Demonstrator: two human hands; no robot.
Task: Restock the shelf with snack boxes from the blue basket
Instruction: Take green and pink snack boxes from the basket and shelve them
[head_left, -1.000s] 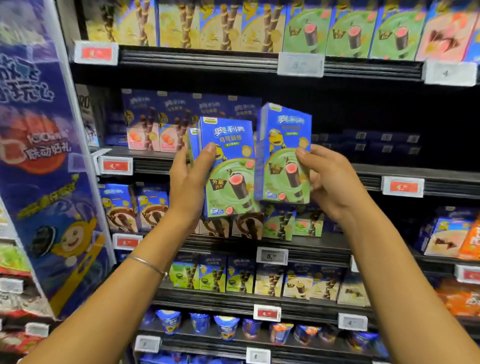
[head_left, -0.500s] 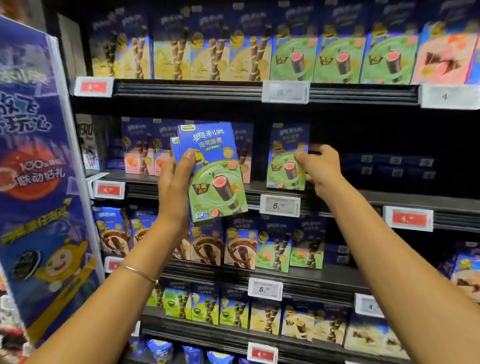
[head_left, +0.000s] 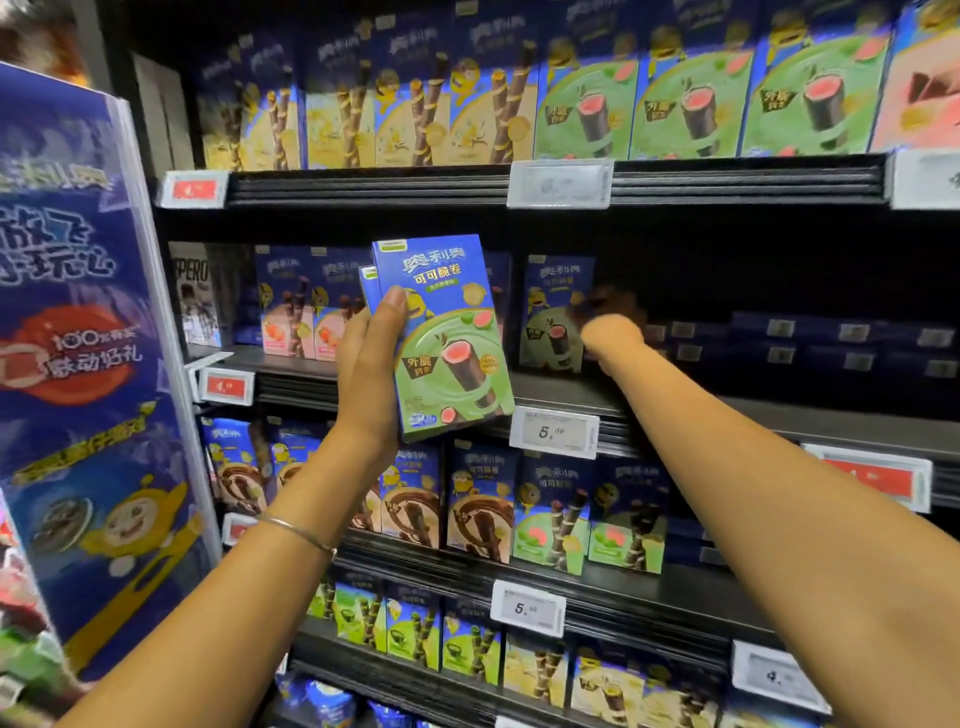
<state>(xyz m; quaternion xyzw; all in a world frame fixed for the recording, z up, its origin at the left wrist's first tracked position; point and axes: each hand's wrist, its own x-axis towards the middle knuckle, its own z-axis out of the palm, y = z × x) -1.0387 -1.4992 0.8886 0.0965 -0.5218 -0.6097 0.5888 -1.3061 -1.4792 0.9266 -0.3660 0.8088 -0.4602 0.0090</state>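
Up at chest height, the left hand (head_left: 371, 364) grips a green-and-blue snack box (head_left: 444, 335) upright in front of the shelf (head_left: 675, 410), fingers pinching its left edge, with a second box (head_left: 368, 283) peeking out just behind it. Further right, the right hand (head_left: 610, 325) reaches deep onto that shelf beside a matching box (head_left: 553, 312) standing there; it is blurred, so I cannot tell how its fingers are set.

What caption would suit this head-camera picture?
Left hand holds green-and-blue snack boxes while the right hand reaches beside a matching box on the dark shelf.
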